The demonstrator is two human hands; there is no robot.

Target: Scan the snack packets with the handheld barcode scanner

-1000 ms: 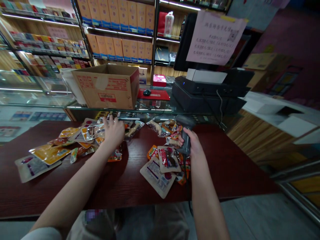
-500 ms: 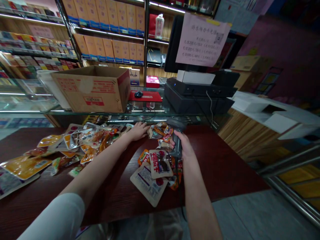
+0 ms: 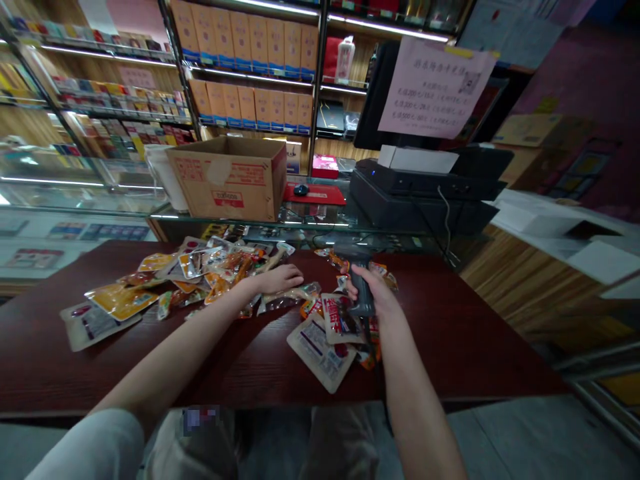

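Observation:
My right hand point(image 3: 373, 290) is wrapped round the grip of a dark handheld barcode scanner point(image 3: 361, 287), its head pointing away over several snack packets. My left hand point(image 3: 280, 279) is low over the table, fingers bent down on a clear snack packet point(image 3: 287, 300); the fingertips' exact hold is partly hidden. Under and beside the scanner lies a small pile, with a red-and-beige packet point(image 3: 336, 320) on top and a larger beige pouch point(image 3: 320, 353) nearer me. A heap of sealed snack packets point(image 3: 220, 267) spreads to the left of my left hand.
A dark red wooden table point(image 3: 225, 373) bears the packets. Behind it, a glass counter holds an open cardboard box point(image 3: 225, 180), a mouse point(image 3: 301, 190) on a red mat, and a black cash-drawer unit point(image 3: 420, 200). The scanner's cable point(image 3: 383, 380) hangs over the front edge.
My left hand has drawn back towards me from the far table edge, and a clear packet now lies beneath it. The scanner stays over the small pile. The view has turned slightly left.

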